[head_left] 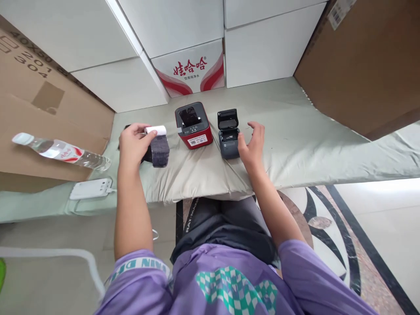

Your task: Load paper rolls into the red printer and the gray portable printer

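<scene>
At left, pinching roll (159, 130) with left hand (132, 141); at right, spreading right hand (252, 146) beside black printer (229, 137), already opened, with the roll still outside.

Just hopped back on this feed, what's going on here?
A person's left hand holds a small white roll over a dark grey cloth. The right hand is open, its thumb at the side of a small black device whose lid stands open. A red-sided device sits just left of that one.
</scene>
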`<state>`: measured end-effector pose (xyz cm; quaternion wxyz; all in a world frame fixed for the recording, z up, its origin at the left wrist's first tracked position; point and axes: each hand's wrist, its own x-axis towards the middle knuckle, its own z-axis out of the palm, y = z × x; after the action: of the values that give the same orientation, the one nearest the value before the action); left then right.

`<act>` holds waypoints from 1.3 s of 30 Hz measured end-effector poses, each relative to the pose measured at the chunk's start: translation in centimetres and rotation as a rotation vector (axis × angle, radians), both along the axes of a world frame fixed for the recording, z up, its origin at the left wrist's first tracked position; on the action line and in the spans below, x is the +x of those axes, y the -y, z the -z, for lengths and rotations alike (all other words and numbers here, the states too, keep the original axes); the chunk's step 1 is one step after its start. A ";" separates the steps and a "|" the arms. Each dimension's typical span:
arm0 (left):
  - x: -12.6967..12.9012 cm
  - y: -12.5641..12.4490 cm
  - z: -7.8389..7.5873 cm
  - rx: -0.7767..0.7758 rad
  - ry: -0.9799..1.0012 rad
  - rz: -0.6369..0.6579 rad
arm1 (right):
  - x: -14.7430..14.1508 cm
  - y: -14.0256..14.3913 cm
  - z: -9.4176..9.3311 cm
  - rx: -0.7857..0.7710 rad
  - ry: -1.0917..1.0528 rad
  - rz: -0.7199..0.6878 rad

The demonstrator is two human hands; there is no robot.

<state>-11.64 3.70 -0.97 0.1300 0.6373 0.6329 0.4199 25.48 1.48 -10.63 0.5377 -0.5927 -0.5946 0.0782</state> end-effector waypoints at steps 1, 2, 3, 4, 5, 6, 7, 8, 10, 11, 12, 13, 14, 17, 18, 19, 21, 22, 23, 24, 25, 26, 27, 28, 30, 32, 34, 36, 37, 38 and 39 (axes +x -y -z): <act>0.8 0.5 0.0 0.020 0.189 0.049 | -0.2 0.2 -0.2 0.025 -0.002 -0.016; 1.9 0.9 0.2 0.019 0.355 0.093 | -0.3 0.4 -0.4 0.047 -0.017 -0.044; 3.2 1.2 0.6 0.008 0.473 0.136 | -0.5 0.5 -0.7 0.068 -0.045 -0.086; 4.7 1.2 1.1 -0.008 0.534 0.189 | -0.6 0.6 -1.0 0.089 -0.082 -0.145; 6.2 1.0 1.8 -0.027 0.565 0.242 | -0.6 0.4 -1.4 0.103 -0.123 -0.222; 7.9 0.6 2.5 -0.054 0.580 0.299 | -0.5 0.0 -2.0 0.105 -0.166 -0.311; 9.5 0.1 3.2 -0.083 0.586 0.353 | -0.4 -0.5 -2.6 0.094 -0.205 -0.404; 11.1 -0.5 4.0 -0.107 0.590 0.400 | -0.2 -1.3 -3.3 0.068 -0.233 -0.495; 14.0 -1.5 5.2 -0.119 0.571 0.451 | 0.3 -3.2 -4.9 -0.017 -0.237 -0.646; 15.2 -1.8 5.8 -0.094 0.540 0.454 | 0.5 -4.2 -5.5 -0.062 -0.210 -0.702; 16.4 -2.0 6.2 -0.056 0.492 0.448 | 0.7 -5.1 -6.0 -0.097 -0.168 -0.744; 17.3 -2.0 6.5 -0.008 0.433 0.436 | 0.9 -5.9 -6.3 -0.123 -0.118 -0.782; 18.1 -1.9 6.8 0.041 0.369 0.426 | 1.1 -6.5 -6.4 -0.140 -0.072 -0.814; 19.5 -1.1 7.4 0.134 0.225 0.423 | 1.9 -7.0 -5.5 -0.131 -0.020 -0.838; 19.7 -0.8 7.6 0.148 0.201 0.428 | 2.2 -7.0 -5.0 -0.107 -0.032 -0.812; 19.9 -0.6 7.7 0.157 0.183 0.429 | 2.6 -6.9 -4.5 -0.077 -0.052 -0.773; 19.8 -0.4 8.0 0.162 0.140 0.413 | 3.3 -6.8 -3.8 -0.037 -0.066 -0.698; 19.7 -0.3 8.1 0.164 0.114 0.395 | 3.6 -6.9 -3.5 -0.038 -0.051 -0.675; 19.6 -0.3 8.2 0.164 0.087 0.377 | 3.7 -7.0 -3.4 -0.051 -0.021 -0.665; 19.4 -0.3 8.4 0.160 0.067 0.359 | 3.7 -7.1 -3.2 -0.067 0.022 -0.668; 19.3 -0.2 8.5 0.151 0.055 0.347 | 3.6 -7.2 -3.1 -0.079 0.069 -0.679; 19.2 -0.2 8.6 0.137 0.052 0.339 | 3.5 -7.3 -3.0 -0.081 0.109 -0.690; 19.2 -0.2 8.8 0.120 0.054 0.334 | 3.3 -7.4 -2.9 -0.075 0.137 -0.697; 19.1 -0.1 8.9 0.101 0.056 0.332 | 3.1 -7.5 -2.8 -0.068 0.156 -0.698; 19.3 -0.1 9.2 0.074 0.051 0.335 | 2.8 -7.5 -2.4 -0.062 0.169 -0.682; 19.4 -0.1 9.4 0.065 0.038 0.344 | 2.7 -7.6 -2.1 -0.065 0.169 -0.667; 19.5 -0.3 9.6 0.069 0.033 0.349 | 2.6 -7.7 -1.9 -0.080 0.183 -0.675; 19.5 -0.4 9.6 0.078 0.030 0.349 | 2.7 -7.8 -1.9 -0.112 0.234 -0.689; 19.5 -0.4 9.6 0.084 0.026 0.349 | 2.7 -7.7 -1.9 -0.126 0.266 -0.694; 19.4 -0.5 9.6 0.089 0.020 0.352 | 2.7 -7.7 -1.9 -0.130 0.292 -0.690; 19.3 -0.5 9.6 0.094 0.010 0.357 | 2.7 -7.7 -2.0 -0.118 0.304 -0.671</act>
<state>7.69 4.21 -10.56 0.1757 0.7428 0.4889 0.4224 28.21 9.13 -8.68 0.3526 -0.3995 -0.8234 0.1953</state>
